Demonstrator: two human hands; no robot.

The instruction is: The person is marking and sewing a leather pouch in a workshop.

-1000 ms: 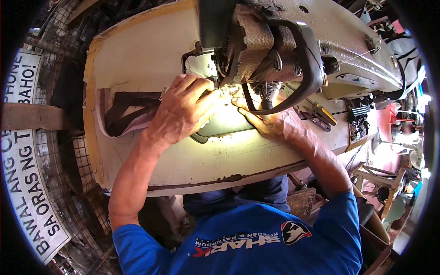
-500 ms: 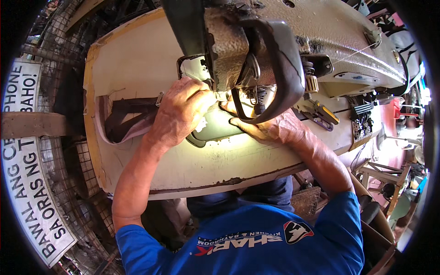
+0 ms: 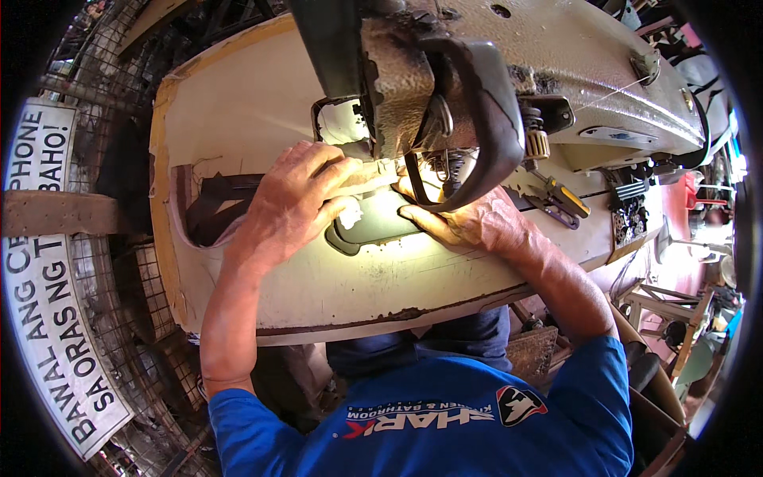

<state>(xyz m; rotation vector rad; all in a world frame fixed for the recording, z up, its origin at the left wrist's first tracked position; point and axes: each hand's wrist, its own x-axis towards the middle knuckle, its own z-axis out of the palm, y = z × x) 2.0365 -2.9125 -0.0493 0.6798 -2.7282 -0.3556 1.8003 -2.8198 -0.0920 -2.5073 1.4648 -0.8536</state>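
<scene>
My left hand [image 3: 290,203] reaches to the lit needle area of a large sewing machine [image 3: 397,79], its fingers stretched out and its thumb apart. A small white patch [image 3: 350,215] shows at that thumb. Below lies the rounded, grey-green machine bed [image 3: 381,226] with a dark edge. My right hand [image 3: 477,222] rests at the other side of the needle area, thumb and a dark-tipped finger apart on the bed. Partly covering it is a dark loop-shaped guard [image 3: 505,119]. Glare and the machine head hide what lies under the fingertips.
Dark straps [image 3: 218,199] lie on the worn white tabletop [image 3: 262,306], left of my left hand. A yellow-handled tool [image 3: 568,199] and bobbin-like metal parts [image 3: 628,219] lie to the right. Wire mesh and a printed sign [image 3: 67,278] stand at the left.
My left hand has opened from a closed grip, its fingers now extended toward the needle area; its wrist shifted slightly left. It now covers the strap's buckle. My right hand has barely moved.
</scene>
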